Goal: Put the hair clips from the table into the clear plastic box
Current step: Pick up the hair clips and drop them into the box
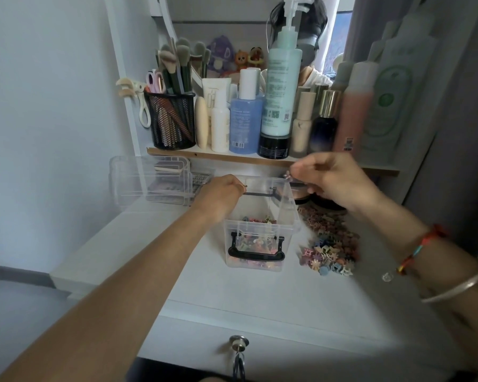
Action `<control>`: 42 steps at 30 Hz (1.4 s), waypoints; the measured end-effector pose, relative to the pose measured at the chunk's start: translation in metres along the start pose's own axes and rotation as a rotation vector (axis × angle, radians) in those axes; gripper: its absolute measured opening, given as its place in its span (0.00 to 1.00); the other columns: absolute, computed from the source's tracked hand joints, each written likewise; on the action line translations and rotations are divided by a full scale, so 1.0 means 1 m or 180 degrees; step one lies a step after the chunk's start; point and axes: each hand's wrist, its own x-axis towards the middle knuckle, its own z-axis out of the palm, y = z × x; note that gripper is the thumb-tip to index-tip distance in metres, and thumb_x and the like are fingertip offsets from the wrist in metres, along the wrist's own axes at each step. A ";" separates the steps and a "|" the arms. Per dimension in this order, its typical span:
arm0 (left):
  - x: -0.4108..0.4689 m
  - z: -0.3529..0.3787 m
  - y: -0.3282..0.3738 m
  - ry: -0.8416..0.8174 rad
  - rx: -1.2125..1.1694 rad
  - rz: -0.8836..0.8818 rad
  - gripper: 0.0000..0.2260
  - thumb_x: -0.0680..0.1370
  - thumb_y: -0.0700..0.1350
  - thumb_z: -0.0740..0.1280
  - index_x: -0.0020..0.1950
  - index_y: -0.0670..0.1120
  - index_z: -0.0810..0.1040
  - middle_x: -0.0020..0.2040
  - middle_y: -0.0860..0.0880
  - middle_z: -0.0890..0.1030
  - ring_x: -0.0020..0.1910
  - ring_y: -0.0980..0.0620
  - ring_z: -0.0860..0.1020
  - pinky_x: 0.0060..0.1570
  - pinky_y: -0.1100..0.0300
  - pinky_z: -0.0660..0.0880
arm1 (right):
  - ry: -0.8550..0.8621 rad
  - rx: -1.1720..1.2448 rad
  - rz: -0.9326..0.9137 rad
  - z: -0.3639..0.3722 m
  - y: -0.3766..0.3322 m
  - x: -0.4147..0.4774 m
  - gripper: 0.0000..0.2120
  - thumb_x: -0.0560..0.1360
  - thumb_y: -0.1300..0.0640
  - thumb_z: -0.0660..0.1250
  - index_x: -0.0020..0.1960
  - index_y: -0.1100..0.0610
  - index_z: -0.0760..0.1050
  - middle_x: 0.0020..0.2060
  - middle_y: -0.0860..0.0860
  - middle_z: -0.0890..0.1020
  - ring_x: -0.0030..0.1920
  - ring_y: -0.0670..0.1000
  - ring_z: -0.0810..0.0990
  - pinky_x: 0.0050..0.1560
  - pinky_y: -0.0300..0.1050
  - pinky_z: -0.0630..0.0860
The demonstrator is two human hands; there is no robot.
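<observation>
White table [260, 293] under a cosmetics shelf [218, 156]. My right grip [331, 180] pinches a tiny hair clip [287, 177] over the far corner of the clear plastic box [254, 261]. My left grip [221, 195] curls at its rim; I cannot tell whether it holds anything. I'd let go well inside the walls. The clip pile [329, 244] lies beneath my right wrist.

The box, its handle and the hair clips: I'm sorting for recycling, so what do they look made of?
Box: clear, glossy hard plastic; the clips inside show through its walls.
Handle: probably black plastic, smooth with a slight sheen.
Hair clips: likely matte plastic in muted colours, but too small and blurred to be sure.
</observation>
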 end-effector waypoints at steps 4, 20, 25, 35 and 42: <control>-0.001 0.000 0.001 -0.0005 0.0039 0.0017 0.11 0.78 0.41 0.56 0.54 0.45 0.77 0.51 0.51 0.73 0.60 0.41 0.75 0.60 0.53 0.70 | -0.0316 -0.0691 0.0103 -0.007 0.003 0.000 0.03 0.73 0.61 0.67 0.41 0.57 0.78 0.25 0.44 0.78 0.24 0.35 0.74 0.27 0.23 0.66; -0.003 -0.001 0.001 -0.0060 0.0077 0.0051 0.08 0.78 0.40 0.56 0.46 0.48 0.74 0.49 0.52 0.72 0.49 0.48 0.72 0.54 0.55 0.70 | 0.0235 -0.1617 -0.0275 -0.008 0.023 -0.009 0.04 0.74 0.61 0.67 0.45 0.56 0.81 0.39 0.49 0.82 0.34 0.35 0.76 0.37 0.24 0.69; -0.007 0.001 0.003 -0.0076 0.0100 0.0095 0.12 0.78 0.40 0.56 0.55 0.43 0.77 0.50 0.51 0.71 0.49 0.49 0.72 0.56 0.56 0.70 | -0.0310 -0.0476 -0.0034 -0.010 -0.003 -0.011 0.06 0.72 0.64 0.68 0.49 0.60 0.76 0.33 0.48 0.75 0.22 0.36 0.73 0.26 0.24 0.67; -0.016 0.001 0.003 -0.0125 0.0063 0.0110 0.11 0.78 0.40 0.56 0.54 0.45 0.77 0.50 0.51 0.71 0.50 0.49 0.71 0.48 0.62 0.64 | -0.1825 -0.2599 0.0284 -0.004 0.034 -0.036 0.03 0.68 0.57 0.73 0.42 0.54 0.83 0.27 0.40 0.77 0.25 0.31 0.73 0.29 0.25 0.66; -0.020 0.001 0.004 -0.0121 0.0128 0.0090 0.12 0.78 0.41 0.56 0.57 0.43 0.76 0.50 0.52 0.70 0.50 0.49 0.71 0.55 0.56 0.69 | -0.0134 -0.1039 -0.0238 -0.019 0.008 -0.020 0.05 0.71 0.64 0.69 0.42 0.55 0.77 0.33 0.45 0.77 0.33 0.38 0.75 0.36 0.23 0.68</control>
